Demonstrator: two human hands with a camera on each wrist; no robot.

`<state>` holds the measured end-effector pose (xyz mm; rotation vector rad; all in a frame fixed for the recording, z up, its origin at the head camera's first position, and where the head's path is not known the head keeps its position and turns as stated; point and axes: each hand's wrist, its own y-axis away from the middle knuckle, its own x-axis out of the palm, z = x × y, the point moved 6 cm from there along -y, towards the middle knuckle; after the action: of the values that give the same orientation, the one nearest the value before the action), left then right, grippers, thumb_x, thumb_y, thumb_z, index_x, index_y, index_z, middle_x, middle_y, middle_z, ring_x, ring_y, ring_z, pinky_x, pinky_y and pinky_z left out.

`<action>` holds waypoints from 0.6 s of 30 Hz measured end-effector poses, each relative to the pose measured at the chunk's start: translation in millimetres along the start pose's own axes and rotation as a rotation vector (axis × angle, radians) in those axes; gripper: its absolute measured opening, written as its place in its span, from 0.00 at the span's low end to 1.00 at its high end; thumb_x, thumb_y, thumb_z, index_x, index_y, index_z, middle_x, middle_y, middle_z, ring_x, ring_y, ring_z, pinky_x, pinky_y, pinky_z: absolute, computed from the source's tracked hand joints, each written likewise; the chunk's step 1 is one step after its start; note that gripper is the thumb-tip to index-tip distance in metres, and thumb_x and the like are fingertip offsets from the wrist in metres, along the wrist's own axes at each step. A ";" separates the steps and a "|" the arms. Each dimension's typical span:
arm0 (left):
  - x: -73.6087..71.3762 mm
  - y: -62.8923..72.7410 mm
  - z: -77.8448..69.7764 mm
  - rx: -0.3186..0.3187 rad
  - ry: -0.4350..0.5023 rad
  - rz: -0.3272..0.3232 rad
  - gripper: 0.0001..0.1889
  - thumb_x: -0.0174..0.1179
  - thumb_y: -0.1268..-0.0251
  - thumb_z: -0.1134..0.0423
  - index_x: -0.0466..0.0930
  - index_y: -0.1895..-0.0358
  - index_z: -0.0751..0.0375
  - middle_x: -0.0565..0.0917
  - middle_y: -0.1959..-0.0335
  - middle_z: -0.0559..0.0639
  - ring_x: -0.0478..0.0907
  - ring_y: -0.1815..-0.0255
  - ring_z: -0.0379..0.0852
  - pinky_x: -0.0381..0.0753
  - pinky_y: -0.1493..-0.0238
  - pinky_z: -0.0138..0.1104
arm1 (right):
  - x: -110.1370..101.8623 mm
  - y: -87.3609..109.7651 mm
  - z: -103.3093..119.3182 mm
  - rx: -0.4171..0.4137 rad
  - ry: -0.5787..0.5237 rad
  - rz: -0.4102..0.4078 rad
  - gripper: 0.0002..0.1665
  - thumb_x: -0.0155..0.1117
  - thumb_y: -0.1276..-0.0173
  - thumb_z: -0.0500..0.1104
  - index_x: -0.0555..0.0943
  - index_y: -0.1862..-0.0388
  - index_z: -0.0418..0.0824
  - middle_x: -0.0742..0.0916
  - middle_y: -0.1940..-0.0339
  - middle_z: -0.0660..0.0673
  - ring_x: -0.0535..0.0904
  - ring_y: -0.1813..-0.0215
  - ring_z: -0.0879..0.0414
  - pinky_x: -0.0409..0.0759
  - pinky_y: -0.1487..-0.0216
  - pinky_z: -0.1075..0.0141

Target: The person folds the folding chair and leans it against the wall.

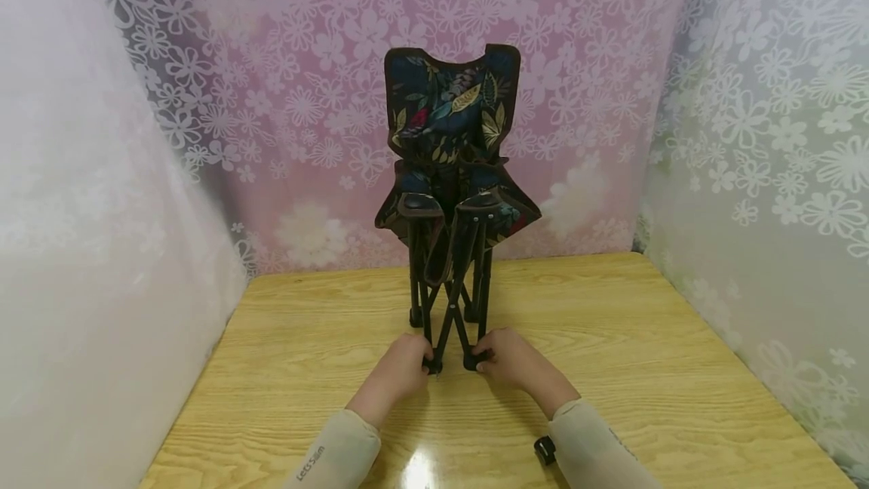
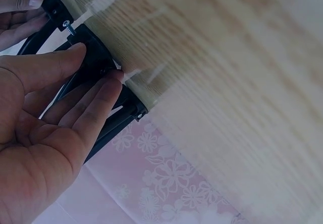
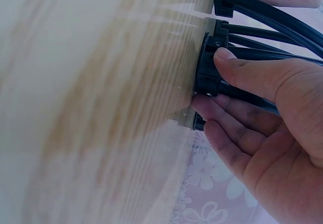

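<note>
A partly folded camping chair with dark leaf-print fabric and crossed black legs stands upright on the table. My left hand pinches the black plastic foot of its front left leg between thumb and fingers. A small metal screw sticks out beside that foot. On the other side, my right hand grips the front right foot, thumb above and fingertips underneath. The two front feet stand close together, a small gap between them. Farther back, the rear feet rest on the table.
The wood-grain table has a glossy surface. Behind the chair hangs a pink flower-print sheet, with pale sheets at both sides. A small black item lies against the right sleeve.
</note>
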<state>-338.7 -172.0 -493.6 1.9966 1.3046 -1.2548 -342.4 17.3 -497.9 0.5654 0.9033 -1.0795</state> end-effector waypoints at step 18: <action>0.0 -2.9 1.5 -0.022 0.008 0.003 0.10 0.68 0.36 0.78 0.89 0.53 0.70 0.90 0.49 0.63 0.87 0.46 0.59 0.90 0.48 0.45 | -1.0 -4.9 -2.1 0.005 0.012 -0.023 0.12 0.76 0.32 0.34 0.91 0.50 0.35 0.91 0.49 0.37 0.89 0.50 0.46 0.89 0.47 0.49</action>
<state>-341.9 -171.8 -494.1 1.9900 1.3129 -1.2270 -347.8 17.6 -498.0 0.5671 0.9199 -1.1000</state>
